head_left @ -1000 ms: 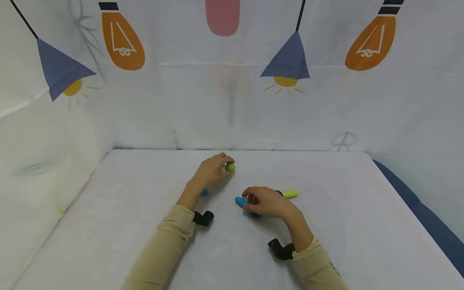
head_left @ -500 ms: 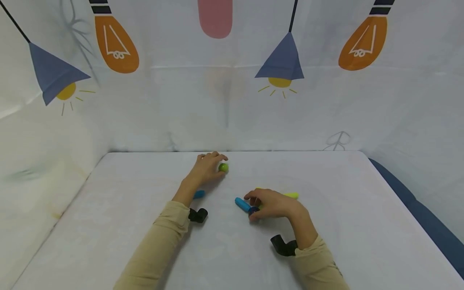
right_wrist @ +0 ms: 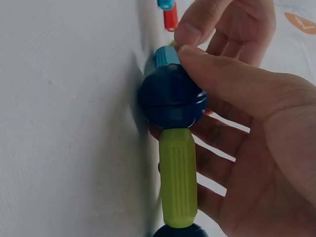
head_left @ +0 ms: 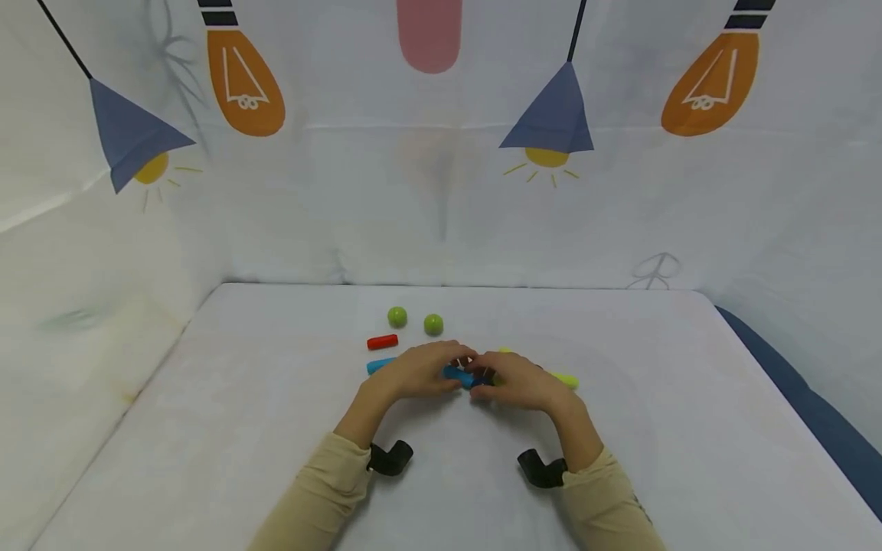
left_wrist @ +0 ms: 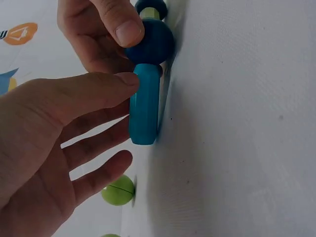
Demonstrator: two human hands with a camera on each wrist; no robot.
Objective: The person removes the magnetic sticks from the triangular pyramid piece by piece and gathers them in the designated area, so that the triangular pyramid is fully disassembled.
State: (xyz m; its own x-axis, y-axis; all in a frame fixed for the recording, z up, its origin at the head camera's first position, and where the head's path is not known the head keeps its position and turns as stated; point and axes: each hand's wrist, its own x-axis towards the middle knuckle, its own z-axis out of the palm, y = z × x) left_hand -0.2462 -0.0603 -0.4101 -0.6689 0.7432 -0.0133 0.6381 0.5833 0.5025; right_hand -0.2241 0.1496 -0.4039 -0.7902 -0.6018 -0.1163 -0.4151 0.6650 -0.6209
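1. Head view: left hand (head_left: 415, 370) and right hand (head_left: 520, 380) met over the middle of the table (head_left: 455, 497), fingertips nearly together. A light blue rod (head_left: 458, 375) showed between them; a yellow-green rod (head_left: 566, 379) stuck out past the right hand.
2. Same view, farther off: two green balls, left one (head_left: 396, 316) and right one (head_left: 433, 324), with a red rod (head_left: 382, 342) nearer. Second blue rod (head_left: 380, 365) lay partly behind the left hand.
3. Left wrist view: left thumb pressed the light blue rod, forefinger behind it, a narrow pinch; other fingers spread loosely. Rod's upper end met a dark blue ball (left_wrist: 153, 43). Whether the rod touched the table, could not tell.
4. Right wrist view: right thumb lay on the dark blue ball, fingers curved round behind, parted by its width. Yellow-green rod ran from that ball to another dark ball (right_wrist: 180, 231), cut by the frame edge.
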